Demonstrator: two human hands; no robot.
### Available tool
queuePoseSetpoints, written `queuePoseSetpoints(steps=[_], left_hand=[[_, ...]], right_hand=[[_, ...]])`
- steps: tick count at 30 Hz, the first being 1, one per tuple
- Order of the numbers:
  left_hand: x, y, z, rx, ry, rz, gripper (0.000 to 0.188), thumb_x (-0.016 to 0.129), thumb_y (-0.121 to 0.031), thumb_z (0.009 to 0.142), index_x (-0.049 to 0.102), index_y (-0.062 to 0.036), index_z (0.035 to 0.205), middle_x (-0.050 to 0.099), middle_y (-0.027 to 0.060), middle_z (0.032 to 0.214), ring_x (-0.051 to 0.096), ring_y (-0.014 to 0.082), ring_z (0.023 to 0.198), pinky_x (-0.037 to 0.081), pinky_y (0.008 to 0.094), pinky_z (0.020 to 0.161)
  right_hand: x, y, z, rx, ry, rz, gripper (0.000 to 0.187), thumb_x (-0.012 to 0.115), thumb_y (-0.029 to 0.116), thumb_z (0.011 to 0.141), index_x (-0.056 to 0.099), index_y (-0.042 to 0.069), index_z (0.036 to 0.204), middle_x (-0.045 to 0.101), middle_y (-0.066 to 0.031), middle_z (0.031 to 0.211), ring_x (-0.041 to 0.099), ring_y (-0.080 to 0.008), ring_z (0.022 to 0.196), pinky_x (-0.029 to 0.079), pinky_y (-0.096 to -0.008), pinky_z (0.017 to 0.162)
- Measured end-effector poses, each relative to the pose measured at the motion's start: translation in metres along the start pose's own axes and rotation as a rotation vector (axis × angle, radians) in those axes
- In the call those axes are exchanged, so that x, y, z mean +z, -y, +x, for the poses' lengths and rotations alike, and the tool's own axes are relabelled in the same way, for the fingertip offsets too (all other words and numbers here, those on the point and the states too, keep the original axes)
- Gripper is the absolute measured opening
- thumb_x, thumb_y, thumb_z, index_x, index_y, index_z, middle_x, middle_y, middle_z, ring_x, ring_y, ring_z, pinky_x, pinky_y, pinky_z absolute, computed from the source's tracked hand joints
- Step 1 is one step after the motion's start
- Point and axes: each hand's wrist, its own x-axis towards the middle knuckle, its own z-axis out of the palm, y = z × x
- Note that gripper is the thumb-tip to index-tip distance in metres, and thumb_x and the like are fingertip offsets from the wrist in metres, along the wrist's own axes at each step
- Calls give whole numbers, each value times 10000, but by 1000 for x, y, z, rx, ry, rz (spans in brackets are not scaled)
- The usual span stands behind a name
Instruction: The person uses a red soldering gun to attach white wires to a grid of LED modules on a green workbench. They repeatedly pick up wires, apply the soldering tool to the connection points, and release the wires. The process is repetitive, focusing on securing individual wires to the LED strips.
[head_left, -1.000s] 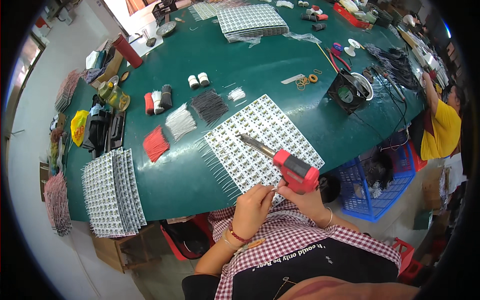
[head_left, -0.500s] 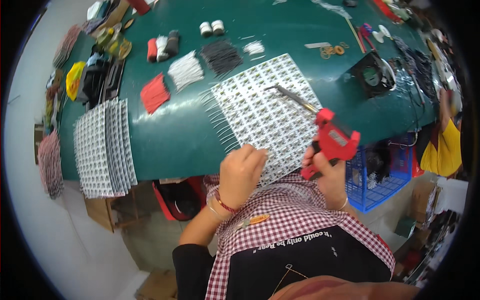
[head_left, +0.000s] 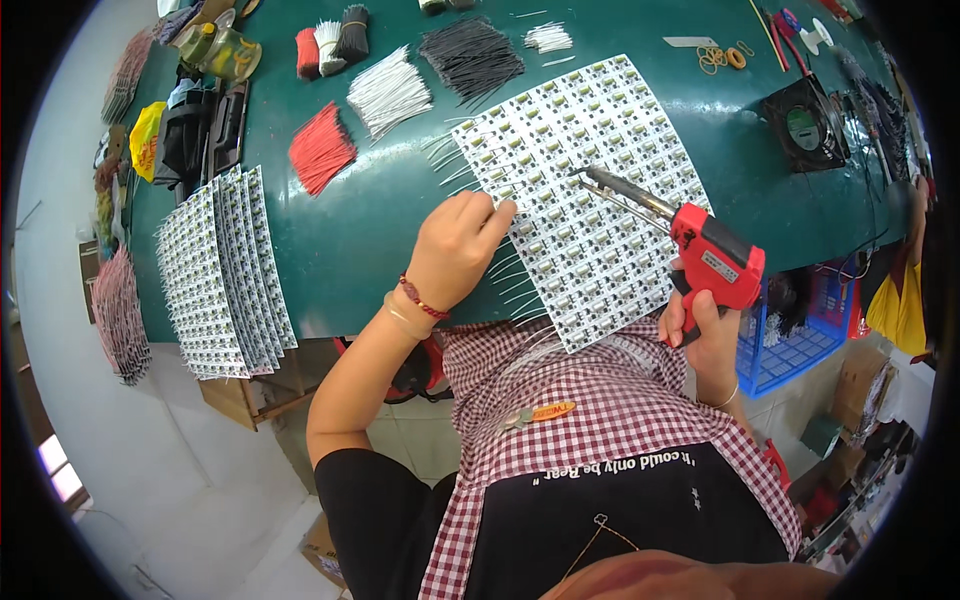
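Pinched closed at the left edge of a white circuit board panel (head_left: 610, 270), my left hand (head_left: 455, 245) hides whatever sits between its fingertips. Thin white wires (head_left: 515, 285) stick out in a row along that same edge. My right hand (head_left: 705, 330) grips the handle of a red and black soldering gun (head_left: 718, 260). The gun's metal tip points left over the middle of the panel; whether it touches cannot be made out. Rows of small parts cover the panel, whose near corner reaches the checked apron (head_left: 600, 400).
Beyond the panel lie red wires (head_left: 322, 150), white wires (head_left: 390, 92) and black wires (head_left: 470, 58). Stacked panels (head_left: 205, 285) stand on the left of the green table (head_left: 375, 250). A black fan (head_left: 805, 130) is at the right, above a blue crate (head_left: 790, 350).
My left hand has moved away from me along the panel's left edge. The soldering gun's tip has come slightly nearer over the panel. The whole view has shifted.
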Motion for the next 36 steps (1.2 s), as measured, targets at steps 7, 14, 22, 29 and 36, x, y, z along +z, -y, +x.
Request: queuePoseSetpoints(steps=[7,14,22,29,36], left_hand=[[10,0,-1,7,83,-52,287,600,-9,723,637,-31,1007,438,49,714,508,185,647,453,303,568],[9,-2,2,-50,100,-100,278,594,-2,724,633,-29,998,447,61,734,518,194,657,460,310,575],[9,-3,8,-77,111,-96,279,583,25,713,639,-28,982,446,63,726,514,200,653,458,317,577],[7,-6,11,-81,131,-87,274,574,35,707,633,-9,971,453,74,745,521,214,674,462,328,598],[7,-5,10,-73,140,-80,273,580,45,692,626,2,958,458,81,757,526,219,690,465,330,610]], right_hand=[[10,-12,-4,142,-25,-36,171,519,130,937,553,-36,950,516,-45,590,497,-116,509,448,-280,522],[13,-24,-7,153,27,-236,367,542,214,946,475,-51,1189,486,-49,600,452,-113,478,431,-287,496],[18,-24,-7,128,-18,-243,284,527,173,944,484,-54,1110,484,-43,589,457,-118,482,422,-281,493],[19,-27,-11,144,-10,-393,210,529,161,937,520,3,799,499,-48,591,478,-122,498,420,-278,496],[23,-19,-10,138,-38,-254,246,528,157,935,519,6,741,500,-53,588,498,-133,523,442,-293,527]])
